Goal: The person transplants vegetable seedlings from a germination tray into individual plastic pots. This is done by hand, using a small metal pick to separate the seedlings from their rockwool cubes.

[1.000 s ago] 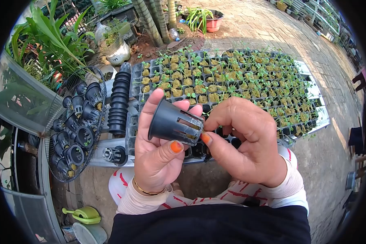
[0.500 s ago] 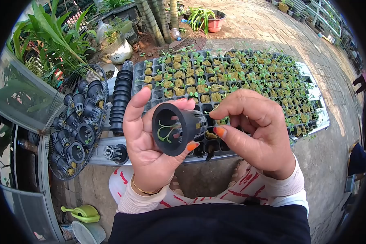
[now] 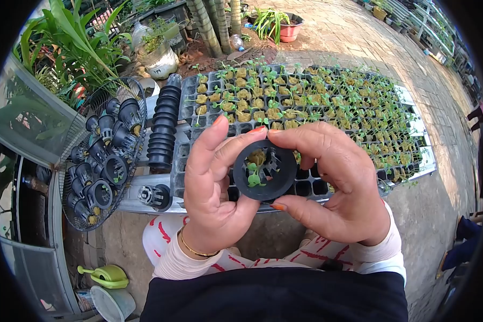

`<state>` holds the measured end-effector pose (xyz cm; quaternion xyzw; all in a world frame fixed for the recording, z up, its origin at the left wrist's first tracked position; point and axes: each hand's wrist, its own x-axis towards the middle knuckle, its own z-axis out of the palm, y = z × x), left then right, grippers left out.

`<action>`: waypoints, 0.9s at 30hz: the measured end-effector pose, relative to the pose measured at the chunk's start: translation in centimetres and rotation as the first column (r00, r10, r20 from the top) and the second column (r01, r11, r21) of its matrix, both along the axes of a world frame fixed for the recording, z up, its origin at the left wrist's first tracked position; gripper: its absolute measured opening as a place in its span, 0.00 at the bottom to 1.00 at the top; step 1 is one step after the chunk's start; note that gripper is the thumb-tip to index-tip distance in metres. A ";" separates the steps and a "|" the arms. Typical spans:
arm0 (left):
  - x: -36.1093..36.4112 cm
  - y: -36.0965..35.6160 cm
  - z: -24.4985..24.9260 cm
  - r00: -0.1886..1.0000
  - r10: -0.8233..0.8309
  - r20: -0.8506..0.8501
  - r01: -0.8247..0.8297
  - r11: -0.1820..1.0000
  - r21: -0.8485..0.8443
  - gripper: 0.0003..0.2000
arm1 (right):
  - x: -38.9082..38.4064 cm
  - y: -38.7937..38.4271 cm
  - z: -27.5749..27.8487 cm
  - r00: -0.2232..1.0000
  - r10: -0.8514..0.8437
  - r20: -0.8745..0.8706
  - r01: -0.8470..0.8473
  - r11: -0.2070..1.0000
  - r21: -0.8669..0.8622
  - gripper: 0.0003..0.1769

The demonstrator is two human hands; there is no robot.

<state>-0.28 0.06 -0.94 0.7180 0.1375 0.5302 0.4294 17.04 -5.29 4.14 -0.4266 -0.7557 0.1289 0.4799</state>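
A black net pot (image 3: 287,173) is held up with its round mouth facing me, a green seedling (image 3: 255,176) and a tan plug inside it. My left hand (image 3: 214,188) grips the pot from the left, thumb below and fingers above. On the right side, my right hand (image 3: 333,180) holds the rim between thumb and index finger. Behind both hands lies the black seedling tray (image 3: 319,187), with many sprouts in tan plugs and some empty cells near its front edge.
At the left, a wire basket (image 3: 140,102) holds several net pots. A stack of black pots (image 3: 162,129) and a single pot (image 3: 154,197) lie beside the tray. A green watering can (image 3: 108,276) and a bucket (image 3: 112,303) stand lower left.
The net pot has turned so its mouth faces me more directly and has moved right. My right hand has gone from the pot's base to its rim.
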 end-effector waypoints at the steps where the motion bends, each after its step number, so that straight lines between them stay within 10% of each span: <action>1: 0.0 0.0 -0.1 1.000 0.000 0.000 0.000 1.000 -0.001 0.41 | -0.1 0.0 0.0 1.000 -0.010 0.001 0.010 1.000 -0.006 0.33; 12: 0.1 0.1 -0.1 0.995 -0.099 0.029 0.100 0.994 -0.051 0.40 | 0.2 -0.6 0.2 0.998 -0.010 -0.062 -0.001 0.984 -0.178 0.35; 19: -1.5 0.3 1.1 1.000 -0.014 0.024 0.015 0.999 -0.033 0.37 | -1.9 0.0 1.0 0.918 -0.044 -0.395 -0.117 0.920 -0.375 0.38; 27: -5.8 1.2 3.2 0.974 0.101 0.205 -0.098 0.995 -0.028 0.37 | -6.8 3.6 5.3 0.948 0.115 -0.298 -0.234 0.884 -0.405 0.34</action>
